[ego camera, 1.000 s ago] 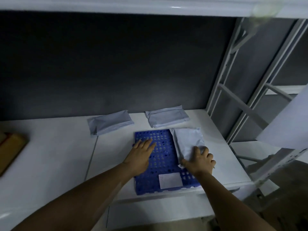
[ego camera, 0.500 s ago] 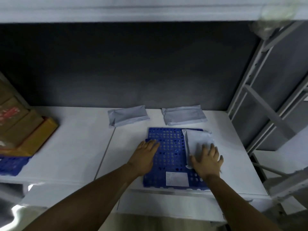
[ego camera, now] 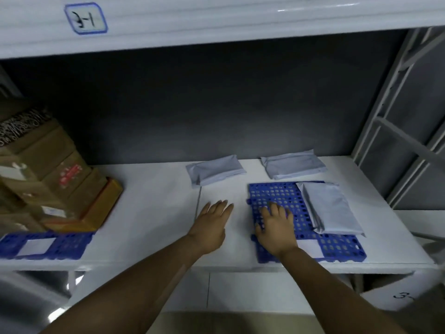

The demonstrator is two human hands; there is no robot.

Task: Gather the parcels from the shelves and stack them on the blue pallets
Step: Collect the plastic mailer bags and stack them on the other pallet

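A blue perforated pallet (ego camera: 337,247) lies on the white shelf (ego camera: 149,203) at the right. One grey parcel (ego camera: 330,208) rests on the pallet's right half. Two more grey parcels lie on the shelf behind it, one (ego camera: 216,169) to the left and one (ego camera: 293,165) straight behind. My right hand (ego camera: 277,225) lies flat on the pallet's left part, fingers spread, holding nothing. My left hand (ego camera: 212,222) hovers open over the bare shelf, left of the pallet.
A stack of brown cardboard boxes (ego camera: 43,174) stands on a second blue pallet (ego camera: 48,244) at the left end of the shelf. A shelf beam with a label "3-1" (ego camera: 85,19) runs overhead. Grey metal uprights (ego camera: 395,145) stand to the right.
My right hand let go of the grey parcel and shifted left onto the bare pallet. My left hand slid off the pallet onto the shelf. The view panned left, showing the boxes.
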